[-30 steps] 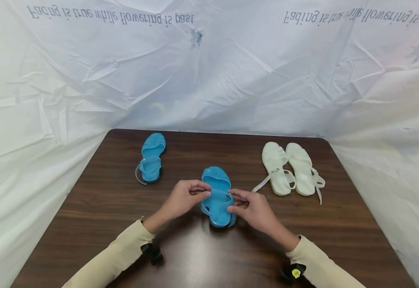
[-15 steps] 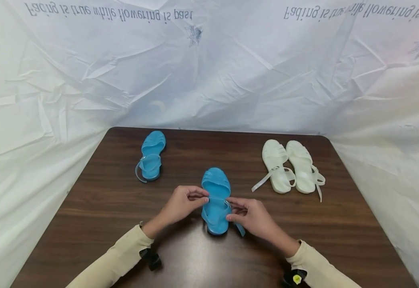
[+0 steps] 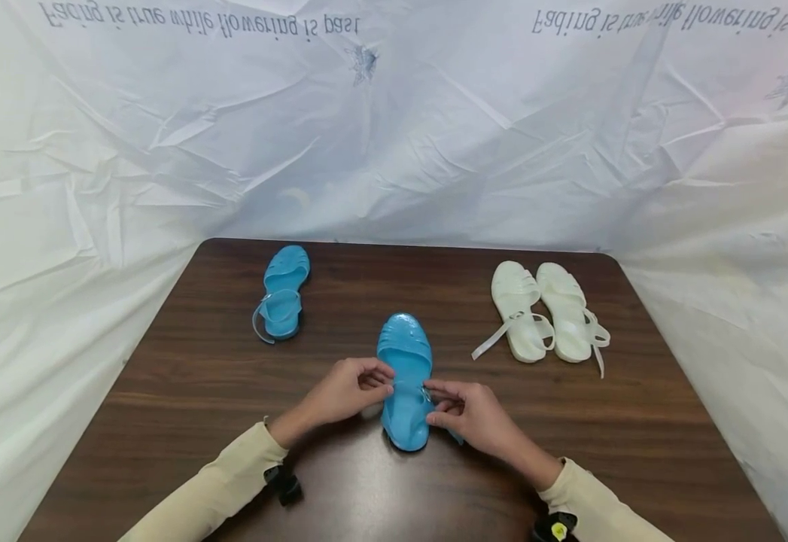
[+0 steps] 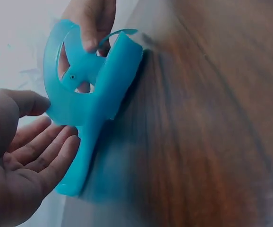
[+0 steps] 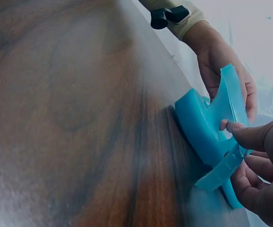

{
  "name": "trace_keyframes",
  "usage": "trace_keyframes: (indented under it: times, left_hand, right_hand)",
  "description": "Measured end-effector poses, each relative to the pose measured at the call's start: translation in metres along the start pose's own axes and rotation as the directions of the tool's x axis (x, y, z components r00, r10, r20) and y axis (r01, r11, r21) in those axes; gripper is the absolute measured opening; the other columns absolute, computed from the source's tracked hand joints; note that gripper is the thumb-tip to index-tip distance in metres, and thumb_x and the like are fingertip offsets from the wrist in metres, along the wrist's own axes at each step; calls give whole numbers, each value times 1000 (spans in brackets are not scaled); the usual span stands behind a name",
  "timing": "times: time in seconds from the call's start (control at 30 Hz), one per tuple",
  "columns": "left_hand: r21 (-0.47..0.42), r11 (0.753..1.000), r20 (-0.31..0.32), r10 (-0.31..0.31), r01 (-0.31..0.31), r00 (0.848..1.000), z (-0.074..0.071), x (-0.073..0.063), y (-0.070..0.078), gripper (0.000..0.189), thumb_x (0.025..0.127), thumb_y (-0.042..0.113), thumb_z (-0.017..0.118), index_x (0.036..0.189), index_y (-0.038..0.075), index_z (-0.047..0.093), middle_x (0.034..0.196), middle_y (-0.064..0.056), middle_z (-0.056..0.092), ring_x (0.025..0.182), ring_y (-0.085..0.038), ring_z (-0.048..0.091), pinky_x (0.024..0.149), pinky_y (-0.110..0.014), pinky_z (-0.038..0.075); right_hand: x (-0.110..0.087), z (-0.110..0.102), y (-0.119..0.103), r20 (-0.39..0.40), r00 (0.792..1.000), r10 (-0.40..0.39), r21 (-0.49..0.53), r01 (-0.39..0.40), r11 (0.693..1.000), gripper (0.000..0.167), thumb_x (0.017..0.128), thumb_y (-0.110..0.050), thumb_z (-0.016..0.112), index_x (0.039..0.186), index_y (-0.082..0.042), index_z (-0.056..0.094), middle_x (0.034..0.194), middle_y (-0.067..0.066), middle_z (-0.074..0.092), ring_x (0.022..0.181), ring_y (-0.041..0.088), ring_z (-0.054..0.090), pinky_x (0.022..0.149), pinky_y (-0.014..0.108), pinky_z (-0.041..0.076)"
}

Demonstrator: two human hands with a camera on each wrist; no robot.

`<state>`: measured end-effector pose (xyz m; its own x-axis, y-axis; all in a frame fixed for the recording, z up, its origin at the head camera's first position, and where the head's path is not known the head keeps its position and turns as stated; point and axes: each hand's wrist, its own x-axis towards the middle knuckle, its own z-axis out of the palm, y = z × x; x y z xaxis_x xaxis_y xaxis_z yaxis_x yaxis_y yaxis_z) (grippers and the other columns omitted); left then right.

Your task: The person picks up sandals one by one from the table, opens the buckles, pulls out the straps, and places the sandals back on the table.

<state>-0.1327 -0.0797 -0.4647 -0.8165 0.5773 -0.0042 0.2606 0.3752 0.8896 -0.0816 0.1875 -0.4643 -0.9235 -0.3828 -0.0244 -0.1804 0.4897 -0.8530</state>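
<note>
A blue sandal [image 3: 403,354] with cut-out straps lies on the dark wooden table in the middle, toe pointing away. My left hand [image 3: 349,391] is at its left side, with the thumb against the edge of the ankle strap [image 4: 61,106] and the other fingers loosely bent beside it. On the right side, my right hand [image 3: 471,410] pinches the strap near the buckle between thumb and fingers. The loose strap end [image 5: 217,175] hangs down below the right fingers. In the left wrist view the heel [image 4: 122,66] faces the camera.
A second blue sandal [image 3: 284,290] lies at the back left, its strap end curling out. Two white sandals [image 3: 518,309] lie side by side at the back right with loose straps. A white printed sheet [image 3: 394,150] hangs behind the table [image 3: 163,361].
The blue sandal and both hands have shifted slightly toward the near side of the table. The loose strap end swung outward. The other sandals stay in place.
</note>
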Motion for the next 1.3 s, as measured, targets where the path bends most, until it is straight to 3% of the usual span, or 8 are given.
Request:
trace_keyframes:
  times: [0.1, 0.23, 0.37, 0.53, 0.73, 1.03, 1.13, 1.3]
  left_hand:
    - [107, 991, 18, 73, -74, 997, -1, 5, 1, 26, 99, 27, 71, 119, 10, 72, 111, 2, 73, 98, -7, 68, 83, -25, 57]
    - [225, 956, 98, 172, -190, 980, -3, 16, 5, 34, 98, 33, 71, 124, 11, 70, 117, 3, 72, 97, -7, 66, 82, -26, 56]
    - [249, 934, 214, 207, -258, 955, -3, 28, 9, 38, 99, 38, 69, 127, 13, 69, 118, 5, 70, 96, -6, 64, 81, -23, 55]
    - [232, 924, 303, 227, -303, 925, 0, 40, 9, 38, 101, 40, 66, 127, 12, 70, 120, 3, 70, 99, -3, 64, 84, -22, 54]
    - [191, 927, 383, 232, -323, 894, 5, 51, 10, 38, 103, 38, 63, 126, 8, 70, 118, 1, 71, 102, 0, 64, 88, -21, 53]
    - [151, 944, 447, 199, -293, 872, 5, 55, 11, 29, 99, 27, 70, 124, 11, 72, 116, 4, 72, 97, 2, 64, 84, -19, 54]
    - [147, 944, 456, 199, -294, 867, 4, 56, 10, 28, 98, 24, 73, 122, 11, 73, 116, 5, 72, 99, 2, 64, 85, -19, 54]
    - [163, 945, 448, 186, -284, 875, 5, 56, 7, 25, 95, 26, 76, 117, 13, 75, 111, 9, 73, 101, 2, 63, 87, -19, 52]
  right_hand:
    - [0, -1, 2, 1, 1000, 4, -7, -4, 1000, 44, 91, -15, 79, 132, -4, 67, 114, 9, 75, 85, 8, 71, 71, 23, 59]
    - [-1, -3, 4, -2, 1000, 27, -22, -27, 999, 41, 94, -21, 76, 131, -6, 68, 115, 9, 74, 87, 9, 71, 72, 21, 58]
    - [-3, -4, 6, -8, 999, 36, -32, -37, 999, 39, 96, -27, 74, 130, -7, 69, 120, 9, 73, 89, 9, 71, 74, 21, 57]
    - [-7, -3, 7, -12, 999, 41, -40, -42, 998, 35, 98, -27, 72, 126, -7, 71, 119, 8, 73, 92, 10, 71, 76, 22, 57]
    - [-7, 3, 7, -13, 999, 51, -33, -52, 998, 31, 99, -29, 70, 121, -7, 72, 106, 2, 75, 92, 10, 70, 77, 23, 57]
    - [-8, 10, 3, -83, 995, 47, -21, -49, 999, 26, 97, -22, 73, 117, -5, 72, 93, -1, 75, 81, 7, 69, 70, 24, 58]
    - [-8, 11, 2, -98, 993, 64, -23, -66, 998, 24, 96, -21, 75, 114, -6, 73, 92, -2, 74, 80, 7, 68, 70, 24, 57]
    - [-6, 12, 2, -110, 988, 108, -33, -112, 993, 18, 94, -24, 76, 104, -10, 73, 88, -4, 71, 78, 7, 67, 69, 23, 57]
